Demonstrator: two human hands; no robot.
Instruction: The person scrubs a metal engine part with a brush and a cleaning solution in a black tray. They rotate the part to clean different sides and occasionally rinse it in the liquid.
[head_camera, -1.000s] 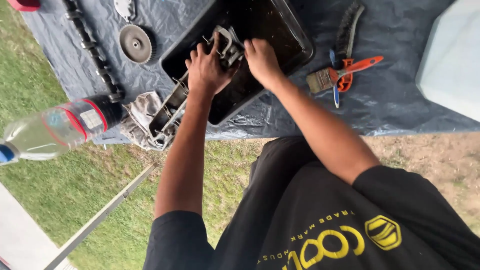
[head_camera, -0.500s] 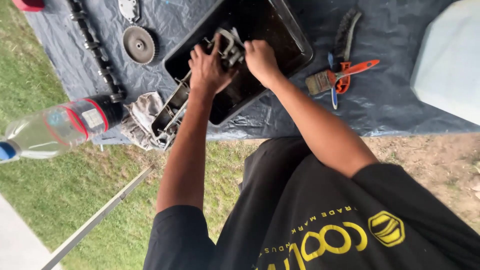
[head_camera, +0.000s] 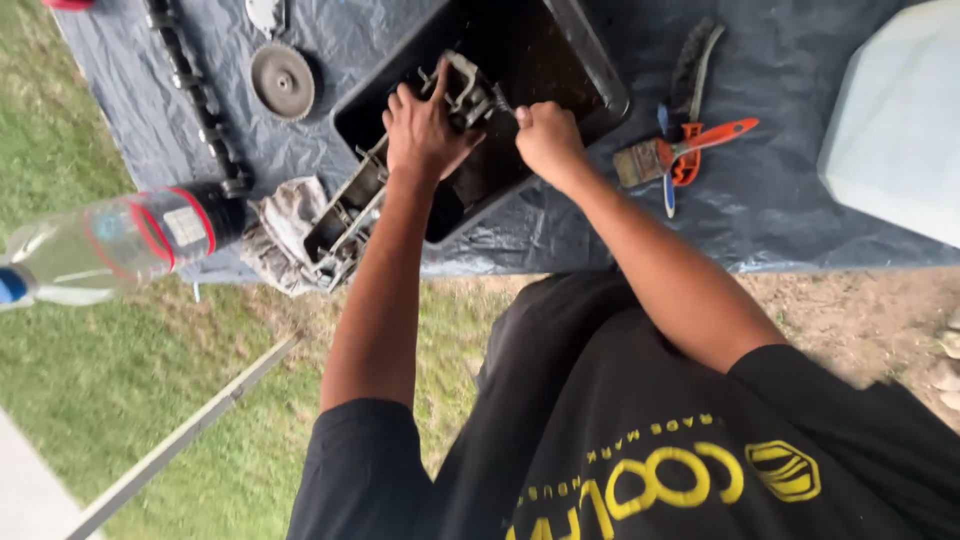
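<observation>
A black tray (head_camera: 590, 75) lies on a dark blue tarp (head_camera: 780, 220). A long, greasy metal engine part (head_camera: 350, 215) rests across the tray's near-left rim and reaches into the tray. My left hand (head_camera: 425, 130) presses down on the part's upper end, fingers spread over its brackets. My right hand (head_camera: 548, 140) is clenched just to the right, over the tray's edge. It grips a small thin tool (head_camera: 500, 100) whose tip touches the part. What kind of tool it is stays unclear.
A camshaft (head_camera: 195, 90) and a round gear (head_camera: 282, 80) lie left of the tray, a grey rag (head_camera: 285, 235) under the part's low end. A plastic bottle (head_camera: 110, 245) is at far left. A paintbrush (head_camera: 645, 162), orange-handled tool (head_camera: 715, 135), wire brush (head_camera: 695, 60) and pale container (head_camera: 900, 120) are at right.
The view has shifted slightly. Both hands stay on the metal part, with the left fingers moved a little higher over the brackets.
</observation>
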